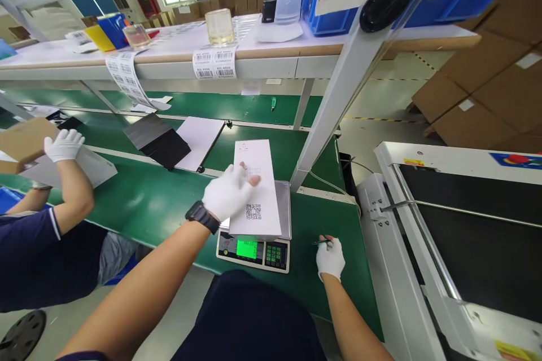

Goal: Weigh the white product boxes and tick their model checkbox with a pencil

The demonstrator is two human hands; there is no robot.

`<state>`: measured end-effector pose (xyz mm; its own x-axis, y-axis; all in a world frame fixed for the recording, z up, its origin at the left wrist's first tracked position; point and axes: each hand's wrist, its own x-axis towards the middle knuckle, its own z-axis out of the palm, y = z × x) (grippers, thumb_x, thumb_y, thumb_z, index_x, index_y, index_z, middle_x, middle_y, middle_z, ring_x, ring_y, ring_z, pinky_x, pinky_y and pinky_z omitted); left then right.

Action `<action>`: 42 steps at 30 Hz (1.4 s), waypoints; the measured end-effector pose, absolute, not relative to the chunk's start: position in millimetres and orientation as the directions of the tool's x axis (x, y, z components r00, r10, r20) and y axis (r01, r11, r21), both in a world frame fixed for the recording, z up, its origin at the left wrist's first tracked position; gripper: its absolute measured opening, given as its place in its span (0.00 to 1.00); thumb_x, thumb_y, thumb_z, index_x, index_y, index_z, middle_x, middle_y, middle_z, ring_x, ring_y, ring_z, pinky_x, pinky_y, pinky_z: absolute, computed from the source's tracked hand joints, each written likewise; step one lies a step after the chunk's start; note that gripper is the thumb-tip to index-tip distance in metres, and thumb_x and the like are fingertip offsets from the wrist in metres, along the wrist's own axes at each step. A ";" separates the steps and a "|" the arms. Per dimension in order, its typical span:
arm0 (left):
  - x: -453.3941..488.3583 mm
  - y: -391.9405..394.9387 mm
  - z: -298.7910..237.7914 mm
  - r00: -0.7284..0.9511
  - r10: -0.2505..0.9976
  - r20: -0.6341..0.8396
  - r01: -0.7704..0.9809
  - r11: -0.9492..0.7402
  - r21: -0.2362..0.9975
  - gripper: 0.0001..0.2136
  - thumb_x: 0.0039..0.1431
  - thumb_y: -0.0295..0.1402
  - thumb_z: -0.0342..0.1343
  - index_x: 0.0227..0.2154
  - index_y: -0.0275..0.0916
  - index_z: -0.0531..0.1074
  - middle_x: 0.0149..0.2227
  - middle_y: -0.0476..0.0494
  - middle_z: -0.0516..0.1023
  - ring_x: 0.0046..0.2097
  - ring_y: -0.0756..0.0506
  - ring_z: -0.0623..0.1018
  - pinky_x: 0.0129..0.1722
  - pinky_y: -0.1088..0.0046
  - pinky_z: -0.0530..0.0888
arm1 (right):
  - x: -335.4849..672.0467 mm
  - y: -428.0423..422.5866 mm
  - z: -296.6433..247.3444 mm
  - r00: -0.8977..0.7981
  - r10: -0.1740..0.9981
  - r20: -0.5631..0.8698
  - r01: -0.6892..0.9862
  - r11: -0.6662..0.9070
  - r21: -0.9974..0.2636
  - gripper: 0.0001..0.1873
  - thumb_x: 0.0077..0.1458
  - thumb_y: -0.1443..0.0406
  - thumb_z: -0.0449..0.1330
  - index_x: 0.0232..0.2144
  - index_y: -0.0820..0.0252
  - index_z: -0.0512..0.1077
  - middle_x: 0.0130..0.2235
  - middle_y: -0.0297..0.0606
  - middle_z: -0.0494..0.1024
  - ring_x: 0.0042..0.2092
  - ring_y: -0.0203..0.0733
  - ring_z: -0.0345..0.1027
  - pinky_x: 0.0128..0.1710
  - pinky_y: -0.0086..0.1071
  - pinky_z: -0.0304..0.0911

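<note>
A flat white box (263,203) with a printed QR code rests on the plate of a digital weighing scale (277,267), whose green display is lit. My left hand (228,192), in a white glove with bare fingertips, lies across the top of the box with its fingers stretched out. On the right, my right hand (331,258) is closed round a thin dark pen-like thing (322,242), low over the green table (307,220). Most of that thing is hidden by the fingers.
Left, a co-worker's gloved hand (64,145) touches a brown carton (27,138). Black bags (163,141) and a white sheet (198,138) lie behind my left arm. A slanted metal post (324,113) rises past the scale; a conveyor machine (474,225) stands right.
</note>
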<state>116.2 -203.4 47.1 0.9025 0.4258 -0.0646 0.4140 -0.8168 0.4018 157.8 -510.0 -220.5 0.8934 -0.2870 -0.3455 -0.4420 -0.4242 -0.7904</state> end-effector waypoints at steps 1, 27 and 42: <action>110.7 -190.5 32.9 0.882 0.470 -0.040 0.414 -0.732 0.541 0.34 0.63 0.61 0.37 0.61 0.45 0.65 0.63 0.37 0.69 0.49 0.37 0.80 0.48 0.60 0.76 | 156.0 -509.7 -220.4 0.897 -0.287 -0.337 -0.434 -0.419 -0.798 0.22 0.55 0.54 0.52 0.47 0.61 0.70 0.44 0.47 0.79 0.47 0.51 0.74 0.50 0.38 0.65; -30.2 -151.1 -143.1 0.513 0.814 -0.272 0.699 -0.212 0.683 0.26 0.67 0.47 0.40 0.55 0.35 0.70 0.59 0.31 0.74 0.62 0.35 0.71 0.64 0.56 0.66 | 166.3 -466.9 -136.5 0.992 -0.090 -0.086 -0.100 -0.159 -0.982 0.32 0.57 0.49 0.59 0.55 0.66 0.71 0.45 0.49 0.79 0.36 0.43 0.74 0.40 0.39 0.73; 59.7 -212.5 -50.0 0.819 0.552 -0.159 0.004 0.272 0.962 0.36 0.59 0.59 0.53 0.64 0.42 0.61 0.67 0.38 0.64 0.68 0.37 0.64 0.69 0.56 0.62 | 175.3 -372.8 -59.5 0.989 0.129 -0.065 -0.083 0.141 -0.986 0.40 0.55 0.42 0.61 0.58 0.64 0.69 0.56 0.52 0.73 0.57 0.55 0.69 0.57 0.47 0.66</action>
<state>59.7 -212.5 -50.0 0.8186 0.5520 -0.1589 0.0036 0.2717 0.9624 175.3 -372.8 -59.5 0.9895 0.1293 -0.0652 -0.0835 0.1410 -0.9865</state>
